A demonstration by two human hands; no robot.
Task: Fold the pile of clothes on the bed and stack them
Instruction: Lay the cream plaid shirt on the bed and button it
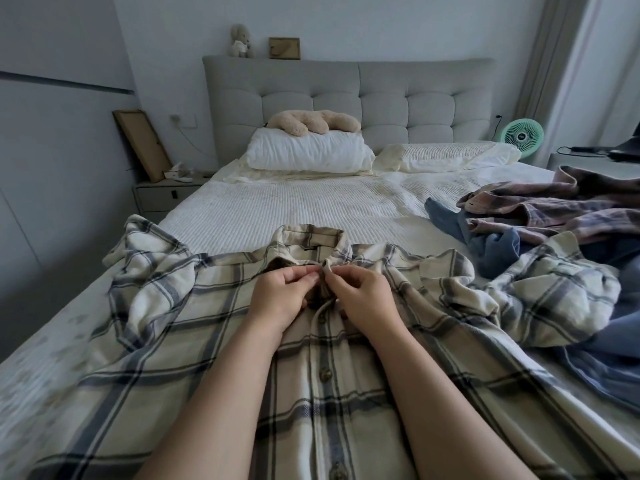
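Observation:
A cream plaid shirt (194, 334) with grey and blue checks lies front up across the near part of the bed (311, 206), its sleeves spread to both sides. My left hand (282, 296) and my right hand (363, 296) meet just below the collar, each pinching the placket edge near the top button. Several buttons run down the front between my forearms. A pile of other clothes waits at the right: a blue garment (485, 237) and a purple plaid shirt (554, 209).
Two pillows (308, 154) and a plush toy (311, 121) lie by the grey padded headboard. A nightstand (166, 195) stands at the left, a green fan (523, 136) at the right. The white cover between shirt and pillows is bare.

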